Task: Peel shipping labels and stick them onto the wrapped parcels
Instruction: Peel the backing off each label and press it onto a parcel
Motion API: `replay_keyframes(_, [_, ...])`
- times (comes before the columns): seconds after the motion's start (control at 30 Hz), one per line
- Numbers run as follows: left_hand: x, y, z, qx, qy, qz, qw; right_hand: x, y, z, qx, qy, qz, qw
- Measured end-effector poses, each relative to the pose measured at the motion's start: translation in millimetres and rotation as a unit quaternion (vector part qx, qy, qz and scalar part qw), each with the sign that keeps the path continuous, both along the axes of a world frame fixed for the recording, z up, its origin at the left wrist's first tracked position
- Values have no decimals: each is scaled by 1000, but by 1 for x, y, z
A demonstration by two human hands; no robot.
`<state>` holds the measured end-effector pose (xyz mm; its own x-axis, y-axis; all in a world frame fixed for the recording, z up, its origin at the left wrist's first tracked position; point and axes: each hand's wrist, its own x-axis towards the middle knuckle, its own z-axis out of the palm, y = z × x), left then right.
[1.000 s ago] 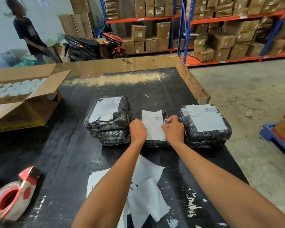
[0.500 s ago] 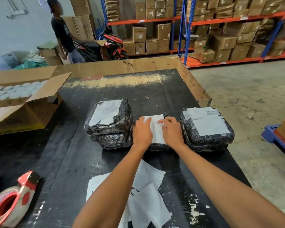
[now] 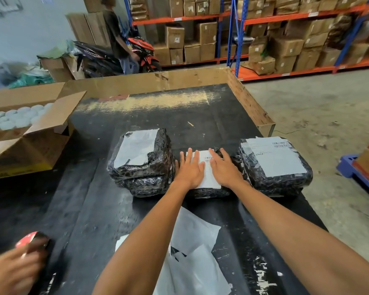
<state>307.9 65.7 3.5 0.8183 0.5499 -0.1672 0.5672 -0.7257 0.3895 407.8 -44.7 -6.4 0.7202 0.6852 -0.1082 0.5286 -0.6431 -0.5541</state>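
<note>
Three black plastic-wrapped parcels lie in a row on the black table (image 3: 200, 107). The left parcel (image 3: 141, 165) and the right parcel (image 3: 275, 167) each carry a white label on top. On the low middle parcel (image 3: 209, 191) lies a white shipping label (image 3: 207, 167) with a barcode. My left hand (image 3: 190, 167) and my right hand (image 3: 224, 167) lie flat on that label with fingers spread, one on each side of it. Loose white backing sheets (image 3: 192, 252) lie on the table near me, partly hidden by my left forearm.
An open cardboard box (image 3: 41, 133) with several white round items stands at the left. Another person's hand (image 3: 11, 271) is on the red tape dispenser (image 3: 33, 241) at the bottom left. A person stands by a motorbike (image 3: 119, 56) behind the table. Shelves of cartons fill the back.
My hands went from pinching the label's lower edge to lying flat on it, sliding up over it. Another person's hand has appeared on the tape dispenser. The person in the background walked right.
</note>
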Motion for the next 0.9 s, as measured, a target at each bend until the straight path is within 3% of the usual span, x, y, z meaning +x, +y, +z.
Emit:
replay_keyframes(0.47, [-7, -9, 3, -28, -5, 43, 999, -8, -12, 9, -72, 47, -1, 996])
replay_keyframes(0.63, [-16, -20, 4, -44, -63, 64, 995, -16, -9, 10, 40, 133, -91, 986])
replay_keyframes(0.77, [-24, -29, 1, -46, -120, 86, 988, -23, -10, 11, 76, 175, -214, 958])
replay_keyframes(0.9, [-26, -28, 2, -52, -139, 95, 984, -21, -9, 15, 169, 272, -233, 918])
